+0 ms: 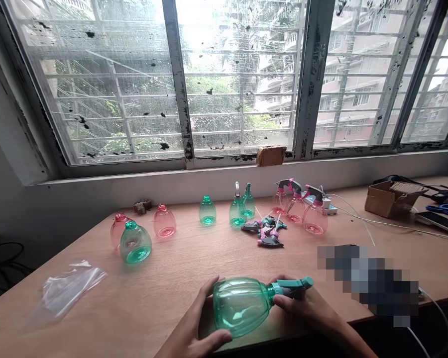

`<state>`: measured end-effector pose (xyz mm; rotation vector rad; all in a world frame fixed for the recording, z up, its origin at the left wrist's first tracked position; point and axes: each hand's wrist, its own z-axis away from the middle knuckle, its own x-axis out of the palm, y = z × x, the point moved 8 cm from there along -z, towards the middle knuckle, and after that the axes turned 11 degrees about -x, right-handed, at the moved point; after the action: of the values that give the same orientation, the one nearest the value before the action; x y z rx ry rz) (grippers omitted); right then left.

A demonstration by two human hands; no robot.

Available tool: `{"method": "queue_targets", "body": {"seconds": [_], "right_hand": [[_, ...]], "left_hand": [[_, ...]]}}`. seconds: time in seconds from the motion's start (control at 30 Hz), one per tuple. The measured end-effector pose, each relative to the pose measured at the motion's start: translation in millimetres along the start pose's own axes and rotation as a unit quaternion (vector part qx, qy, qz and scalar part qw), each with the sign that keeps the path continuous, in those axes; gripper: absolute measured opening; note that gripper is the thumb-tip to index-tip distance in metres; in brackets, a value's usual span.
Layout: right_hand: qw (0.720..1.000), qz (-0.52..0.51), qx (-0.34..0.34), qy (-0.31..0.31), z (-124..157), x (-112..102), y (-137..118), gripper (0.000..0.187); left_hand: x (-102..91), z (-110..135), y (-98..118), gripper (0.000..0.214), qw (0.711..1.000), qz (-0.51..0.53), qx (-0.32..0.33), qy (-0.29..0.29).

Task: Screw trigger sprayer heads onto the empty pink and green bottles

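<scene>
A green transparent spray bottle [241, 304] lies on its side near the front edge of the wooden table [171, 278]. My left hand [197, 323] wraps around the bottle's round body. My right hand [306, 306] grips the neck and the teal and grey trigger head [293, 287], which sits on the bottle's mouth.
Green and pink bottles without heads [135, 242] stand at the left and middle. Three pink bottles with heads [315, 217] stand at the back right, loose trigger heads [267, 231] beside them. A plastic bag [69, 288] lies at the left, a cardboard box [388, 199] at the right.
</scene>
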<state>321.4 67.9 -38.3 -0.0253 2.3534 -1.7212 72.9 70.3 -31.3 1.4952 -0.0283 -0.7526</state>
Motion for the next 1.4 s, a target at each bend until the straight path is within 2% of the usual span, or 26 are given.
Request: {"method": "queue_targets", "body": {"seconds": [0.1, 0.17, 0.3, 0.4, 0.57, 0.67, 0.73, 0.8, 0.87, 1.03, 1.17, 1.27, 1.4], "right_hand": [[1.0, 0.001, 0.002, -0.002, -0.1, 0.0, 1.7, 0.031], [1.0, 0.0, 0.001, -0.004, -0.2, 0.4, 2.4, 0.034], [1.0, 0.02, -0.003, -0.001, -0.5, -0.4, 3.1, 0.034], [1.0, 0.013, -0.005, 0.005, -0.4, -1.2, 2.7, 0.033], [1.0, -0.023, 0.007, -0.002, 0.7, 1.4, 4.2, 0.039], [1.0, -0.01, 0.002, -0.002, 0.5, 1.2, 4.6, 0.037], [1.0, 0.0, 0.0, 0.004, 0.2, 0.0, 4.9, 0.036], [1.0, 0.016, -0.006, 0.008, -0.2, -1.1, 4.0, 0.036], [1.0, 0.027, -0.008, 0.008, -0.4, -1.8, 3.0, 0.034], [1.0, -0.023, -0.004, 0.002, -0.2, 0.7, 1.9, 0.034], [1.0, -0.008, -0.004, -0.001, 0.0, 1.4, 2.7, 0.029], [1.0, 0.016, -0.007, -0.007, -0.1, 1.4, 0.7, 0.027], [0.999, 0.034, -0.017, -0.029, -1.3, 3.3, -6.8, 0.027]], "left_hand": [[1.0, 0.5, 1.3, 0.1, 0.999, 0.02, 0.03, -0.002], [1.1, 0.7, 2.2, 0.103, 0.998, 0.041, 0.046, -0.011], [-1.4, -0.1, -0.1, 0.079, 0.999, 0.039, 0.023, -0.02], [-2.0, -1.8, -2.5, 0.074, 1.0, 0.022, -0.003, -0.014], [2.0, -2.1, 2.5, 0.098, 0.999, -0.022, 0.047, 0.007], [4.9, -2.2, -0.1, 0.104, 0.998, 0.008, 0.06, -0.019], [3.4, -2.9, -2.4, 0.096, 0.997, 0.048, 0.056, -0.031], [-0.8, -4.4, -5.0, 0.079, 0.996, 0.071, 0.041, -0.02], [-3.9, -5.6, -6.2, 0.071, 0.997, 0.074, 0.029, -0.006], [1.3, -5.6, -1.6, 0.091, 0.999, 0.013, 0.028, -0.011], [2.1, -0.8, 3.2, 0.103, 1.0, -0.002, 0.023, -0.01], [0.5, 2.2, 5.3, 0.098, 0.999, 0.035, 0.032, -0.025], [-1.7, -0.7, -0.7, 0.075, 0.997, 0.06, 0.028, -0.032]]}}
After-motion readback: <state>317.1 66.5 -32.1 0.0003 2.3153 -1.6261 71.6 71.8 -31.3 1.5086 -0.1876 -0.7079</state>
